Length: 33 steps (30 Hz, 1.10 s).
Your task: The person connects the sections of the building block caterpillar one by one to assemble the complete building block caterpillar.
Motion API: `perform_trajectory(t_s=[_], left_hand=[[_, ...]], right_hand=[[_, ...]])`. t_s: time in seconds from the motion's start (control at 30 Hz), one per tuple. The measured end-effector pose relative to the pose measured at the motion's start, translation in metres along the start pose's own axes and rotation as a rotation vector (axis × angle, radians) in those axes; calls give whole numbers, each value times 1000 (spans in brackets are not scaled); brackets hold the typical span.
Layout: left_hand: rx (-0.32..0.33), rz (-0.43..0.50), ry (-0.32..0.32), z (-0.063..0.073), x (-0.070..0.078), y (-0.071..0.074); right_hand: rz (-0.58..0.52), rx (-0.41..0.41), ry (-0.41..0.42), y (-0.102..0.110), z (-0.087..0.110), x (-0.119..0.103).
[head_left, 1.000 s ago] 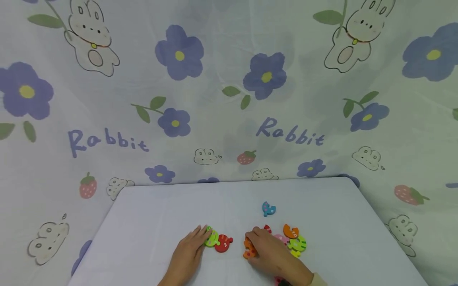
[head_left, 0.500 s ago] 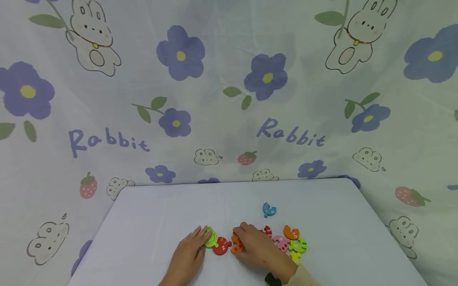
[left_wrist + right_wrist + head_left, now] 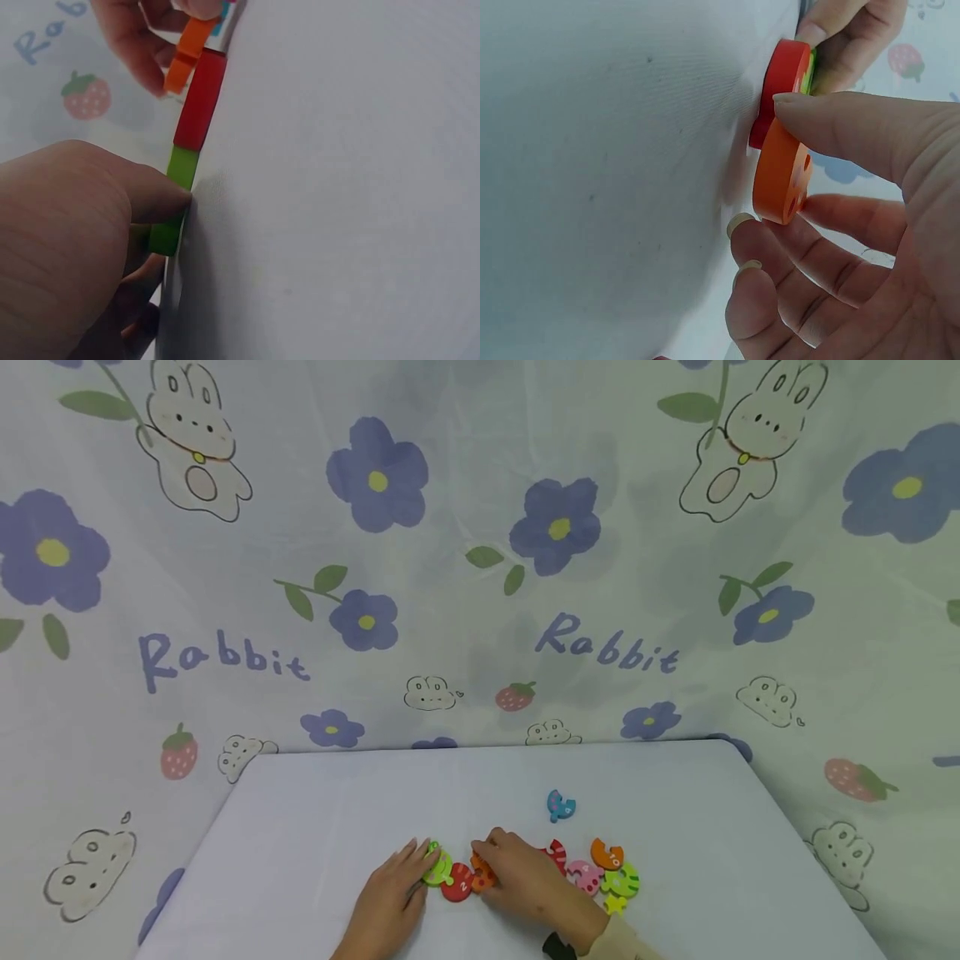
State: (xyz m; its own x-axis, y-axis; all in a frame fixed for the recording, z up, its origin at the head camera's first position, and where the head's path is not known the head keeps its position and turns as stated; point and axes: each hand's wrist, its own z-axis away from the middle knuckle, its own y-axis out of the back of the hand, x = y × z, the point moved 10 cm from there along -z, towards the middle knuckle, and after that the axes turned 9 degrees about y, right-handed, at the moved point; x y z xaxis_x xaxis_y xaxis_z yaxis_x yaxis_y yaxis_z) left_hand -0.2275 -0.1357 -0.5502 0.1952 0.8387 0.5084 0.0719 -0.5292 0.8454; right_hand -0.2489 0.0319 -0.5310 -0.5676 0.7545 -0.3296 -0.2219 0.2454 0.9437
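My left hand (image 3: pixel 390 897) pinches a light-green puzzle piece (image 3: pixel 438 870) lying on the white table, its thumb on the near edge. Joined to that piece is a round red puzzle piece (image 3: pixel 457 883) marked 2. My right hand (image 3: pixel 528 877) pinches an orange spotted puzzle piece (image 3: pixel 482 874) between thumb and fingers. In the right wrist view the orange piece (image 3: pixel 780 172) meets the red piece's (image 3: pixel 784 75) end. It sits slightly raised and tilted in the left wrist view; whether the two interlock I cannot tell.
Right of my right hand lie a red striped piece (image 3: pixel 556 856), a pink piece (image 3: pixel 585 877), an orange piece (image 3: pixel 607 855) marked 10, a green striped piece (image 3: pixel 622 882) and a yellow star piece (image 3: pixel 615 904). Farther back is a blue piece (image 3: pixel 560 807). A patterned curtain (image 3: pixel 450 568) hangs behind the table.
My right hand has carried the orange spotted piece leftward up to the red piece. The green and red pieces have shifted slightly, with my left hand staying at the green one.
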Motion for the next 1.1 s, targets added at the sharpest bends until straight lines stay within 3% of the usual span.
perform_trajectory(t_s=[0.4,0.83,1.1], left_hand=[[14,30,-28,-2,10,-2],[7,-6,-12,4,-2,1],[26,13,-31,3,2,2]], right_hand=[[31,-38,16,-1,1,4],[43,-52,43,-11,-6,-8],[5,-31,26,-7,-4,-4]])
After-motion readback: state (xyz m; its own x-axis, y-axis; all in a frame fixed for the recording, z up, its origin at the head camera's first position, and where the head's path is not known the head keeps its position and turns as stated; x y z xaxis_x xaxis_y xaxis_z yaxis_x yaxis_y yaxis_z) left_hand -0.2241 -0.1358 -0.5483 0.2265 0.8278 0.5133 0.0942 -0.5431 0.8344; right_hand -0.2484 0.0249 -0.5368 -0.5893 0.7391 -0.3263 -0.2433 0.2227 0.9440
